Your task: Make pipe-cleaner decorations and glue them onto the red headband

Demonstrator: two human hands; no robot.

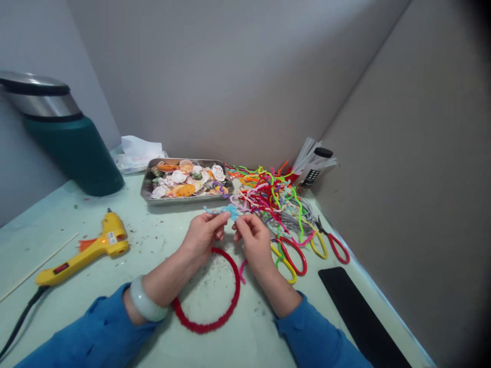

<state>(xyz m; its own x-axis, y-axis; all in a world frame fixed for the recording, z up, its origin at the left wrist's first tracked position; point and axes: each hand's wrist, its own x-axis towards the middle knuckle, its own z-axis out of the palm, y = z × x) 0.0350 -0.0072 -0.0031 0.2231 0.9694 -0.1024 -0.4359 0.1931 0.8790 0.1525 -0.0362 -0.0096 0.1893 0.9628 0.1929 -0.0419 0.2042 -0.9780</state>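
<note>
Light-blue fuzzy pipe-cleaner piece is pinched by left hand and right hand, held over pale-green tabletop. Red fuzzy wire-like ring is laid flat there, partly covered by left forearm.

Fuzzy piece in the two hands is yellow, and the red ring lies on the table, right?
Not yellow: the head view shows the fuzzy piece in the left hand and right hand is light blue. The red ring lies on the table.
</note>
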